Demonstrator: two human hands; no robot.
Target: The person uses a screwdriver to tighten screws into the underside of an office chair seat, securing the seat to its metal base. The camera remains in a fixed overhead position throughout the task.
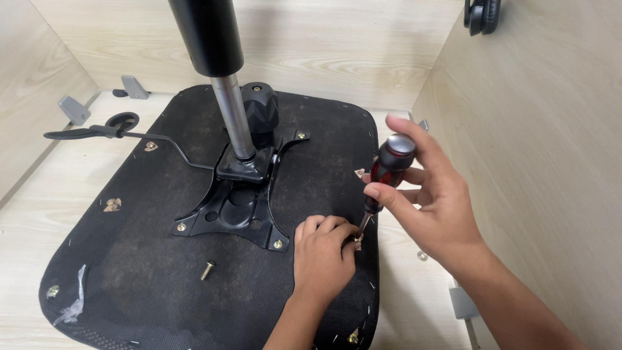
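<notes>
I see my right hand (434, 194) holding a screwdriver (385, 178) with a red and black handle; the fingers (376, 192) are wrapped around the handle and the thumb lies near its round grey cap. The screwdriver stands almost upright, a little tilted, and its metal shaft goes down to a small screw (357, 238) near the right edge of the black seat underside (149, 259). My left hand (322, 253) rests on the seat just beside the tip, with the fingers curled narrow and pinching around the screw at the bottom of the shaft, so the two hands are very near each other. The seat lies upside down on a light wooden surface (39, 214), inside pale wooden walls. In the middle of the seat there is a black metal mounting plate (236, 210), fixed with brass bolts at its corners, and from it a steel gas cylinder (232, 116) rises up toward the camera with a thick black sleeve on top. A black round knob (260, 109) sits just behind the cylinder. A thin black lever (123, 135) goes from the plate to the left, past the seat edge. One loose bolt (208, 269) lies on the fabric, below the plate and left of my left hand. Some grey brackets (74, 110) stand near the back left corner.
</notes>
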